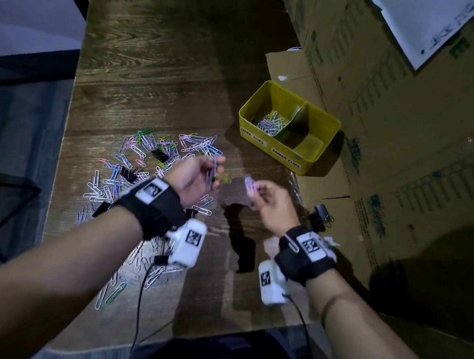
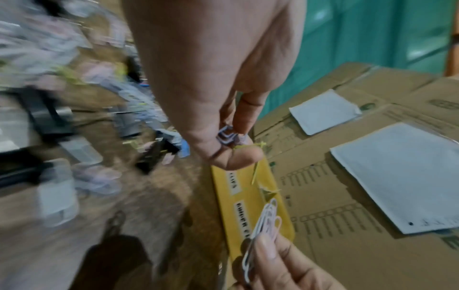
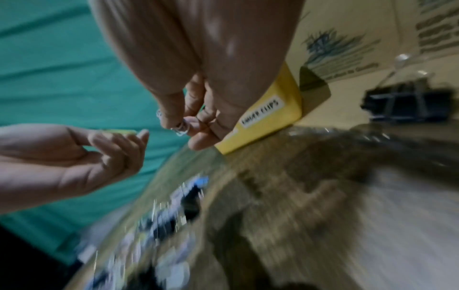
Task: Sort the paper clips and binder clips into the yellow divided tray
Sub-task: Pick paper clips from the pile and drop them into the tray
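Note:
A yellow divided tray (image 1: 311,160) stands at the table's right side, labelled for paper clips and binder clips; several paper clips (image 1: 271,123) lie in its left compartment. Many coloured paper clips (image 1: 145,152) and a few black binder clips (image 1: 128,172) are scattered over the wooden table on the left. My left hand (image 1: 204,173) hovers above the table and pinches a small bunch of paper clips (image 2: 227,135), one of them yellow-green. My right hand (image 1: 260,193), close beside it, pinches several pale paper clips (image 2: 265,217). The tray (image 3: 270,117) shows just behind my right fingers.
Flattened cardboard boxes (image 1: 409,139) with white sheets (image 1: 422,23) lie along the table's right side, touching the tray. A black binder clip (image 1: 322,214) lies on the cardboard near my right wrist. One paper clip (image 1: 292,242) hangs on the right wrist strap. Cables trail off the near table edge.

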